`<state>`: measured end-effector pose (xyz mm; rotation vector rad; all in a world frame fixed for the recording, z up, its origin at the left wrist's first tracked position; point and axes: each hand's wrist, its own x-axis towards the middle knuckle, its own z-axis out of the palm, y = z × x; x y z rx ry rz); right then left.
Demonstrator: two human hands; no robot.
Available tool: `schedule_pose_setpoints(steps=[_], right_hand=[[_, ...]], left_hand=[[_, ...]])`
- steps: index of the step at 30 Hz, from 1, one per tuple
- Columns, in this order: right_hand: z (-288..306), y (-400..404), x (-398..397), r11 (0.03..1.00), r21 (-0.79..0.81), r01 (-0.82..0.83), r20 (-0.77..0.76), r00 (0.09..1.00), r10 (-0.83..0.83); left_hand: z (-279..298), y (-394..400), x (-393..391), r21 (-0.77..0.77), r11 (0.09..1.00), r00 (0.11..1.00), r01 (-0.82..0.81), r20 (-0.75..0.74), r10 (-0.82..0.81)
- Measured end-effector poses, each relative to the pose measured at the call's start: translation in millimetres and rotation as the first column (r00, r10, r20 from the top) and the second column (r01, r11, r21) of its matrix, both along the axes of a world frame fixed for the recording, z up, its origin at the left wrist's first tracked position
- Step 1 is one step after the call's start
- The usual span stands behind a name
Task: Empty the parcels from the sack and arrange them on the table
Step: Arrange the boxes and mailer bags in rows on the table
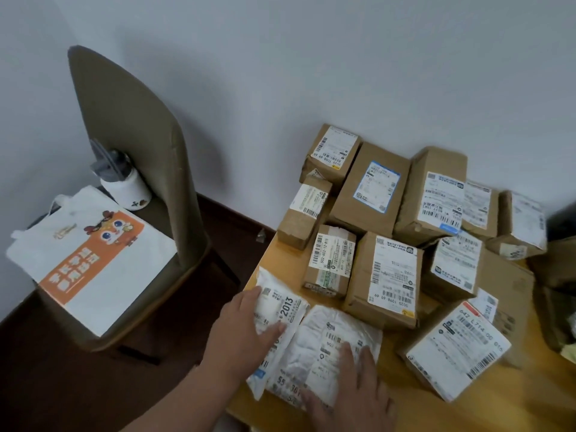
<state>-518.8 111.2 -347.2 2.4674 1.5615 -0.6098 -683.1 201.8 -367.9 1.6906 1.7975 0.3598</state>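
Two white soft mailer parcels lie at the near left corner of the wooden table point(511, 410). My left hand point(246, 328) rests flat on the left mailer point(282, 304), fingers straight across its label. My right hand point(352, 391) lies flat on the right mailer point(330, 344), fingers spread. Behind them several brown cardboard boxes with shipping labels fill the table up to the wall, among them a tall box point(386, 275) and a flat box point(371, 191). Another labelled box point(458, 347) sits at the near right. No sack is in view.
A brown chair point(137, 169) stands left of the table, carrying a white and orange tote bag point(93, 254) and a white bottle point(124, 182). Dark floor lies between chair and table. A dark object point(561, 310) sits at the right edge.
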Motion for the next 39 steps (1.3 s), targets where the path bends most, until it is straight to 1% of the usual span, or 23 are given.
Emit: schedule_pose_setpoints(steps=[1, 2, 3, 4, 5, 6, 7, 9, 11, 12, 15, 17, 18, 20, 22, 24, 25, 27, 29, 33, 35, 37, 39], right_hand=[[-0.4, -2.6, -2.8, 1.0, 0.028, 0.005, 0.0, 1.0, -0.005], [0.0, -1.9, -3.2, 0.992, 0.125, 0.016, -0.017, 1.0, -0.014], [-3.6, -4.7, -3.4, 0.98, 0.19, 0.057, -0.076, 0.996, -0.043], [-5.8, -10.2, -5.0, 0.97, 0.235, 0.068, -0.092, 0.995, -0.048], [-6.9, -14.1, -8.8, 0.954, 0.295, 0.045, -0.072, 0.997, -0.024], [-5.1, -14.9, -16.0, 0.932, 0.362, 0.012, -0.071, 0.997, 0.015], [-4.6, -17.0, -23.8, 0.888, 0.459, -0.025, -0.056, 0.997, 0.057], [0.1, -20.0, -47.1, 0.824, 0.563, -0.065, -0.121, 0.98, 0.16], [-0.3, -20.8, -76.6, 0.743, 0.653, -0.147, -0.121, 0.948, 0.294], [-0.6, -21.3, -92.8, 0.708, 0.684, -0.173, -0.13, 0.927, 0.351], [-15.7, -26.7, -153.0, 0.678, 0.715, -0.169, -0.217, 0.869, 0.445], [-34.3, -31.1, -194.4, 0.716, 0.676, -0.176, -0.263, 0.85, 0.457], [-47.0, -35.2, -217.3, 0.753, 0.627, -0.201, -0.291, 0.836, 0.466], [-67.5, -41.7, -243.6, 0.826, 0.506, -0.249, -0.356, 0.812, 0.463], [-91.8, -48.5, -270.1, 0.876, 0.376, -0.301, -0.414, 0.792, 0.45], [-116.5, -52.7, -288.0, 0.889, 0.224, -0.4, -0.442, 0.771, 0.458], [-130.8, -54.6, -293.9, 0.87, 0.126, -0.477, -0.431, 0.764, 0.481], [-157.1, -56.5, -300.2, 0.806, -0.065, -0.588, -0.47, 0.731, 0.495], [-185.2, -58.0, -304.9, 0.743, -0.18, -0.645, -0.466, 0.721, 0.513], [-250.7, -60.4, -315.5, 0.697, -0.294, -0.654, -0.468, 0.734, 0.492], [-287.4, -61.2, -320.6, 0.682, -0.361, -0.636, -0.469, 0.756, 0.457], [-327.1, -61.1, -327.6, 0.696, -0.397, -0.598, -0.474, 0.783, 0.403], [-372.3, -61.8, -339.7, 0.702, -0.443, -0.557, -0.492, 0.806, 0.329]], left_hand=[[-0.9, -0.3, 2.7, -0.007, 1.0, 1.0, 0.002, 0.011, -0.002], [-1.5, -1.1, 4.6, -0.01, 1.0, 1.0, 0.004, 0.029, -0.004], [-1.1, -2.8, 5.5, -0.01, 1.0, 0.999, 0.009, 0.044, -0.009], [-0.4, -5.2, 4.2, 0.002, 1.0, 0.999, 0.014, 0.05, -0.014], [-0.4, -7.6, -0.5, 0.023, 1.0, 0.998, 0.011, 0.054, -0.012], [-1.4, -9.6, -8.1, 0.042, 0.999, 0.998, -0.006, 0.065, 0.003], [-1.6, -11.4, -18.6, 0.045, 0.998, 0.996, -0.043, 0.086, 0.039], [-3.5, -13.7, -47.8, 0.024, 0.985, 0.975, -0.168, 0.153, 0.162], [-9.4, -11.4, -84.8, -0.001, 0.953, 0.932, -0.304, 0.206, 0.297], [-13.7, -9.0, -103.1, -0.006, 0.937, 0.914, -0.349, 0.216, 0.342], [-32.1, -5.8, -161.9, -0.037, 0.923, 0.901, -0.384, 0.203, 0.383], [-49.3, -8.3, -199.3, -0.063, 0.927, 0.914, -0.369, 0.159, 0.374], [-60.2, -15.3, -221.9, -0.088, 0.925, 0.916, -0.371, 0.128, 0.38], [-77.9, -28.2, -251.7, -0.145, 0.914, 0.918, -0.38, 0.062, 0.392], [-99.4, -46.9, -284.8, -0.214, 0.887, 0.909, -0.408, 0.0, 0.418], [-123.2, -67.6, -311.6, -0.304, 0.846, 0.893, -0.439, -0.041, 0.449], [-134.8, -78.9, -321.1, -0.354, 0.821, 0.886, -0.448, -0.054, 0.461], [-161.6, -101.8, -335.6, -0.457, 0.761, 0.871, -0.461, -0.07, 0.486], [-192.4, -123.0, -348.9, -0.524, 0.708, 0.857, -0.473, -0.087, 0.509], [-269.1, -164.9, -376.1, -0.613, 0.601, 0.815, -0.513, -0.127, 0.566], [-311.3, -182.8, -388.4, -0.663, 0.557, 0.814, -0.501, -0.142, 0.562], [-357.0, -191.6, -400.6, -0.686, 0.554, 0.833, -0.472, -0.142, 0.534], [-397.2, -189.1, -410.2, -0.691, 0.568, 0.858, -0.447, -0.15, 0.492]])
